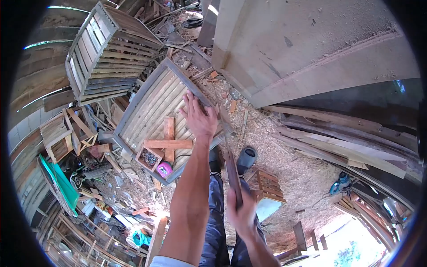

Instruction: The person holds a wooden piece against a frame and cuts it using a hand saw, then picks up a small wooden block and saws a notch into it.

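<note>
My left hand (199, 116) lies with its fingers spread on the right part of a slatted wooden panel (153, 99) with a grey frame. My right hand (242, 211), slightly blurred, is wrapped round the lower end of a long dark tool (232, 175), which reaches up to the panel's right edge. Two reddish wood pieces lie crossed on the slats, the upper one (168, 143) over the other (169, 127). Beside them are a small wooden box (150, 158) of what look like nails and a pink round object (164, 169).
A slatted crate (120, 53) stands at the upper left. Long boards (347, 138) are stacked at the right, near a blue power tool (341, 183). A small wooden crate (269, 184) is by my feet. Wood scraps and shavings cover the ground (293, 178).
</note>
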### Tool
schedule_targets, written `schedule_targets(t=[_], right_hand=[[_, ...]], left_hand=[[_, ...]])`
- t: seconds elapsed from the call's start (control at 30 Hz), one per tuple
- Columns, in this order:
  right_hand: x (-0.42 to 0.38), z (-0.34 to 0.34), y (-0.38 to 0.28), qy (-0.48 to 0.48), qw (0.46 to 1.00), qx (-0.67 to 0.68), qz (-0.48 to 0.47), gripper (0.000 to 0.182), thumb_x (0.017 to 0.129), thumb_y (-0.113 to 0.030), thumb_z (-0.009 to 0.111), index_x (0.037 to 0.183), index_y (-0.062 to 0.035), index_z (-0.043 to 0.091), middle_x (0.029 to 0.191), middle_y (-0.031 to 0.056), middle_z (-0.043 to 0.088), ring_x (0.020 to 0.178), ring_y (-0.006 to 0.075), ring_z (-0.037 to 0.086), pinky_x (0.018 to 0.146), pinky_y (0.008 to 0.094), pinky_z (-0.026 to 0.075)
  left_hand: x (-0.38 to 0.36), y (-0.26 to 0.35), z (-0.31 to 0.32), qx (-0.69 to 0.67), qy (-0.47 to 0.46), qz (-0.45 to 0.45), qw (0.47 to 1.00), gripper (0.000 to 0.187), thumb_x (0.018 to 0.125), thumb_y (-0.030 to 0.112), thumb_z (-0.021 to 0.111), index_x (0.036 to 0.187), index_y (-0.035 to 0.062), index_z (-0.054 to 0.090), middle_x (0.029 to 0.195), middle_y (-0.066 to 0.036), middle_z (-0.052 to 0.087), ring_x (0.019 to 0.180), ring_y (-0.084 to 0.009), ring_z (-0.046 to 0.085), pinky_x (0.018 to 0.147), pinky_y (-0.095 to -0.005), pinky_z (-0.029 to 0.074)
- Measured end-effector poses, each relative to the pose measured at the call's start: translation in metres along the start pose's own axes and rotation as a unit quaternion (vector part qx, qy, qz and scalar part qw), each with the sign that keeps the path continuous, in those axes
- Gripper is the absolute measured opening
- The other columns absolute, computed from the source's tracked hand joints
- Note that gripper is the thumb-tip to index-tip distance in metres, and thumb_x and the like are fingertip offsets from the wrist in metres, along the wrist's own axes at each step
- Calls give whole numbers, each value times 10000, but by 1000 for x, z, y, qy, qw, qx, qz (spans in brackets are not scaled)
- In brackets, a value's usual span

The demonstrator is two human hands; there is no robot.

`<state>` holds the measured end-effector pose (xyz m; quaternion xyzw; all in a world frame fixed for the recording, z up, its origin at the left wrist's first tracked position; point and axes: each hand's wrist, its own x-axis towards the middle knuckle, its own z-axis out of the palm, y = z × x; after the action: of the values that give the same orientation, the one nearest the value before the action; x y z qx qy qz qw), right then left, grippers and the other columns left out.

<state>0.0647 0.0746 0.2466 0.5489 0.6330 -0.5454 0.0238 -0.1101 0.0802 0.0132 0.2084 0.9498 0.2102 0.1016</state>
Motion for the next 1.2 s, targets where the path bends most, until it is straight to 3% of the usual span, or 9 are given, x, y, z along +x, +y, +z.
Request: schedule_targets(t=[0.07, 0.27, 0.43, 0.57, 0.67, 0.77, 0.83, 0.93, 1.2], right_hand=[[-9, 0, -3, 57, 997, 18, -38, 245, 941, -214, 586, 857, -3, 677, 514, 84, 521, 448, 125, 500, 458, 332, 404], [91, 37, -1, 19, 998, 4, -54, 329, 942, -268, 600, 767, 10, 619, 503, 140, 484, 429, 183, 496, 454, 355, 392], [0, -9, -17, 31, 997, 73, -14, 262, 940, -235, 594, 920, 9, 687, 554, 197, 543, 502, 280, 615, 500, 355, 453], [114, 57, 26, 39, 992, -32, -116, 292, 962, -296, 556, 957, -27, 669, 573, 219, 534, 500, 346, 597, 521, 386, 465], [80, 38, -3, 6, 999, 39, -25, 284, 958, -285, 559, 969, -17, 654, 612, 218, 581, 539, 373, 619, 544, 399, 481], [-12, 7, -5, -5, 999, 32, 18, 278, 931, -242, 591, 1027, 10, 656, 703, 211, 657, 647, 379, 668, 565, 400, 522], [-16, 10, -4, 18, 1000, 18, -1, 252, 883, -295, 647, 837, -49, 675, 691, 221, 642, 557, 389, 637, 482, 447, 507], [50, 46, 15, 13, 998, -30, -53, 251, 903, -276, 625, 800, -49, 658, 647, 210, 621, 561, 392, 627, 482, 454, 484], [-41, 5, 15, -5, 1000, -6, -2, 280, 938, -269, 595, 1016, -17, 690, 566, 175, 556, 499, 289, 635, 484, 364, 464]], left_hand=[[2, -1, 0, 0, 6, 6, 1000, 510, 806, 184, 486, 1256, -56, 497, 1520, -198, 336, 1438, -381, 243, 1141, -614, 127], [3, 2, -2, -6, 6, 12, 1000, 509, 815, 194, 485, 1259, -55, 492, 1508, -202, 351, 1438, -389, 237, 1141, -613, 129], [-16, -8, -1, 1, -4, 4, 1000, 530, 826, 198, 481, 1309, -21, 463, 1529, -188, 323, 1448, -389, 214, 1135, -631, 106], [-33, -26, 2, -9, 7, 33, 999, 539, 825, 190, 478, 1322, -16, 439, 1544, -167, 304, 1454, -388, 199, 1140, -621, 87], [-49, -29, -2, -24, 12, 29, 999, 545, 818, 191, 478, 1322, -14, 437, 1538, -182, 309, 1454, -390, 201, 1141, -616, 87], [-68, -40, -4, -38, 28, 53, 997, 555, 809, 200, 476, 1321, -11, 436, 1530, -214, 308, 1448, -399, 213, 1142, -617, 73], [-69, -39, -5, -54, 46, 65, 995, 552, 803, 196, 470, 1313, -14, 438, 1532, -210, 308, 1445, -404, 218, 1145, -612, 67], [-58, -30, -6, -45, 30, 39, 998, 551, 796, 178, 462, 1309, -21, 436, 1534, -202, 308, 1443, -412, 217, 1146, -610, 69], [-68, -36, -7, -57, 39, 52, 996, 551, 766, 147, 473, 1286, -34, 444, 1525, -230, 309, 1440, -426, 217, 1145, -614, 56]])
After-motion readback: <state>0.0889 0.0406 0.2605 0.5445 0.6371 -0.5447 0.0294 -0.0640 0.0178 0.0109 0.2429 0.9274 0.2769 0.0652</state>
